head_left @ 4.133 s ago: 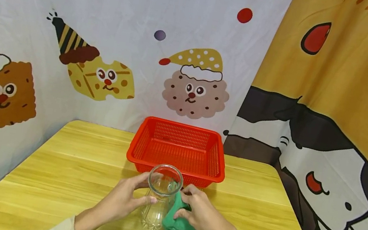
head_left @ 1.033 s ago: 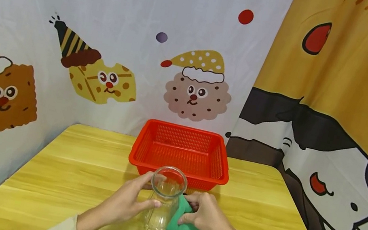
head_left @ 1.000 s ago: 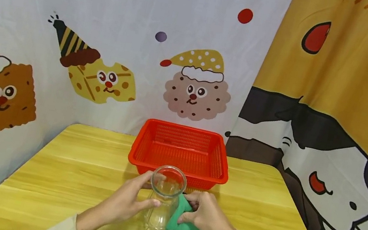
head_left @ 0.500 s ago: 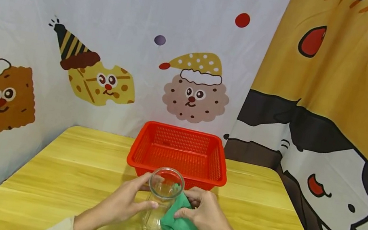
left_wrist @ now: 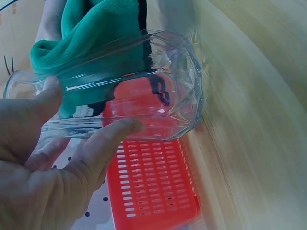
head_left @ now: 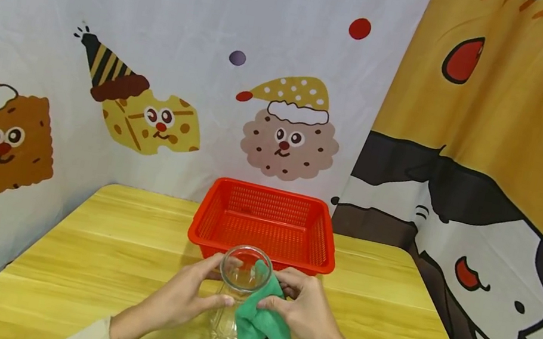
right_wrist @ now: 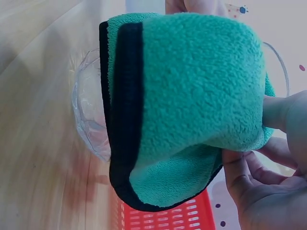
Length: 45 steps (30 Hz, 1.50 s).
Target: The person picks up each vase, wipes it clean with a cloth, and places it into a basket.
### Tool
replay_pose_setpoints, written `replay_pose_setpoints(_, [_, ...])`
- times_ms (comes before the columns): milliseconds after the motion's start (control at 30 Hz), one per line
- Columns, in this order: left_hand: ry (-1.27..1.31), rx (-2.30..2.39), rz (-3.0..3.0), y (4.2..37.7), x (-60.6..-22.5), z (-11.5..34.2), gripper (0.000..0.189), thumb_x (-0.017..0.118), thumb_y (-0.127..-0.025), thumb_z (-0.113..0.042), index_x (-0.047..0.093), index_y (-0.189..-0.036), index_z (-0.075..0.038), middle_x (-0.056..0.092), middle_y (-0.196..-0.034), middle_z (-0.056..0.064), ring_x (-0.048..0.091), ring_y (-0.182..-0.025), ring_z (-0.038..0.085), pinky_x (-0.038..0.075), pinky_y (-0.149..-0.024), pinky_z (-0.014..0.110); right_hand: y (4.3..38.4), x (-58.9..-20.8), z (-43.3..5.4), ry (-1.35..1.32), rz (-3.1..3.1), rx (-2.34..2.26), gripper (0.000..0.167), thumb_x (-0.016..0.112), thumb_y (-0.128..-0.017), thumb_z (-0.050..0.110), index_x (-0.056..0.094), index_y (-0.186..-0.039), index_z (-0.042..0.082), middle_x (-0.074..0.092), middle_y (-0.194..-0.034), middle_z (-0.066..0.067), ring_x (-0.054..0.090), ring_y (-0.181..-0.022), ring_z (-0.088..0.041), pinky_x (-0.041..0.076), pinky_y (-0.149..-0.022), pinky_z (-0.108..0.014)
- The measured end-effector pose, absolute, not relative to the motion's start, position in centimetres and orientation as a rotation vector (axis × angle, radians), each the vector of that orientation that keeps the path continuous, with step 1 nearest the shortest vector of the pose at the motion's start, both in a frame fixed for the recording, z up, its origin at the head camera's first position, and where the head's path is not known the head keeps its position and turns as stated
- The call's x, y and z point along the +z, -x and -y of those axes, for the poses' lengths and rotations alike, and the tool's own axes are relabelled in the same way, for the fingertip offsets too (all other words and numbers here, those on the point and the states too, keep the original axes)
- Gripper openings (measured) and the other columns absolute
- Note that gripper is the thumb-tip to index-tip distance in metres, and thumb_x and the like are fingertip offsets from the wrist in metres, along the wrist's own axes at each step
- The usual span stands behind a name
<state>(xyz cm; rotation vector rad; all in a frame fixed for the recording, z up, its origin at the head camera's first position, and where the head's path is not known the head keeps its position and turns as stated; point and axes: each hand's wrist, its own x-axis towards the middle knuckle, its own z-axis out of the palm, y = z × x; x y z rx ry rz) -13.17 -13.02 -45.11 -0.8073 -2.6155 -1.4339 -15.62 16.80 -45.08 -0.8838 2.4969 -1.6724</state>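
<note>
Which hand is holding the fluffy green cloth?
The right hand grips the green cloth against the clear glass jar; the left hand holds only the jar.

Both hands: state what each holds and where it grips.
Left hand grips the glass around its upper body. Right hand pinches the folded green cloth at its top, against the glass.
</note>
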Motion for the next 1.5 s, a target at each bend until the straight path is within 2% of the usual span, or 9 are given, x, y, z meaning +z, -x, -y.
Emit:
replay_pose_setpoints(233, [0.824,-1.417,2.6,13.1,-45.1,13.1,0.057,0.088,-0.106,-0.034,0.064,-0.155,-0.019,0.081,-0.148,0.009,0.082,-0.132,0.038,0.061,-0.118,0.073,15.7,-44.8,-16.9,0.854,-2.39,-1.771,0.041,0.096,-0.098,0.01,0.085,-0.137,0.007,0.082,-0.126,-0.014,0.087,-0.111,-0.02,0.074,-0.094,-0.03])
replay_pose_setpoints(467, [0.818,-1.454,2.614,13.1,-44.9,13.2,0.06,0.088,-0.106,-0.036,0.063,-0.157,-0.019,0.078,-0.152,0.011,0.081,-0.135,0.04,0.06,-0.119,0.074,15.7,-44.2,-17.3,0.863,-2.373,-1.807,0.048,0.096,-0.097,0.01,0.082,-0.143,0.008,0.079,-0.131,-0.016,0.084,-0.118,-0.012,0.071,-0.103,-0.028])
replay_pose_setpoints(700, [0.804,-1.483,2.625,13.3,-44.7,13.2,0.059,0.089,-0.105,-0.035,0.064,-0.157,-0.02,0.078,-0.153,0.012,0.08,-0.136,0.042,0.059,-0.119,0.076,15.8,-44.1,-17.3,0.869,-2.398,-1.789,0.052,0.094,-0.098,0.012,0.08,-0.148,0.008,0.079,-0.131,-0.015,0.082,-0.119,-0.01,0.071,-0.102,-0.027])
replay_pose_setpoints(1033, [0.789,-1.533,2.639,13.3,-44.6,13.3,0.064,0.088,-0.105,-0.035,0.062,-0.161,-0.019,0.079,-0.152,0.011,0.079,-0.137,0.041,0.058,-0.12,0.075,15.6,-44.2,-17.2,0.897,-2.443,-1.771,0.047,0.095,-0.097,0.013,0.082,-0.142,0.006,0.08,-0.127,-0.014,0.082,-0.117,-0.01,0.071,-0.101,-0.026])
replay_pose_setpoints(1300, [0.811,-1.572,2.632,13.2,-44.4,13.5,0.062,0.083,-0.11,-0.036,0.06,-0.165,-0.019,0.076,-0.156,0.014,0.078,-0.139,0.043,0.058,-0.121,0.074,15.4,-44.0,-17.3,0.918,-2.463,-1.758,0.063,0.095,-0.096,0.011,0.074,-0.156,0.01,0.079,-0.124,-0.01,0.083,-0.119,-0.011,0.071,-0.101,-0.026])
replay_pose_setpoints(1500, [0.835,-1.562,2.629,13.2,-44.3,13.5,0.062,0.083,-0.11,-0.036,0.06,-0.165,-0.019,0.075,-0.159,0.012,0.078,-0.139,0.045,0.06,-0.119,0.073,15.3,-43.9,-17.1,0.963,-2.564,-1.678,0.062,0.096,-0.096,0.01,0.075,-0.155,0.008,0.078,-0.124,-0.005,0.083,-0.106,-0.009,0.073,-0.097,-0.028])
